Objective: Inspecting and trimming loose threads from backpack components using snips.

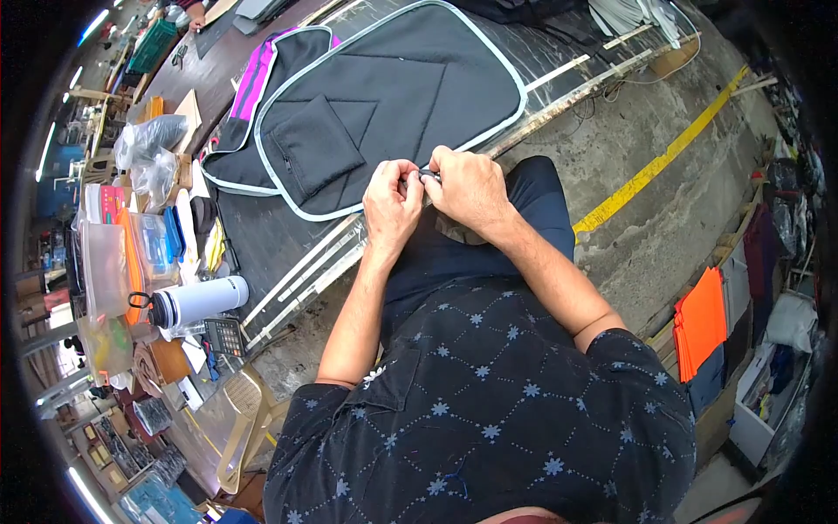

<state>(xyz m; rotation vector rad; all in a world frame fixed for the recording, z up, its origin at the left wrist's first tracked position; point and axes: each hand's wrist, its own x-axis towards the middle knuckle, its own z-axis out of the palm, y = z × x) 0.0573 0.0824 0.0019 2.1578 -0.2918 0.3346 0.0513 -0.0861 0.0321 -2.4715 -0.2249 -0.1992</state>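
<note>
Small dark piece [429, 175] is pinched between my left hand [392, 203] and right hand [472, 190], fingertips drawn in close around it (too covered to say exactly what it is), by the near edge of the grey-bound black fabric panel [403, 92]. That panel lies on my dark table [253, 236], with a square black pocket [321, 150] on it.
</note>
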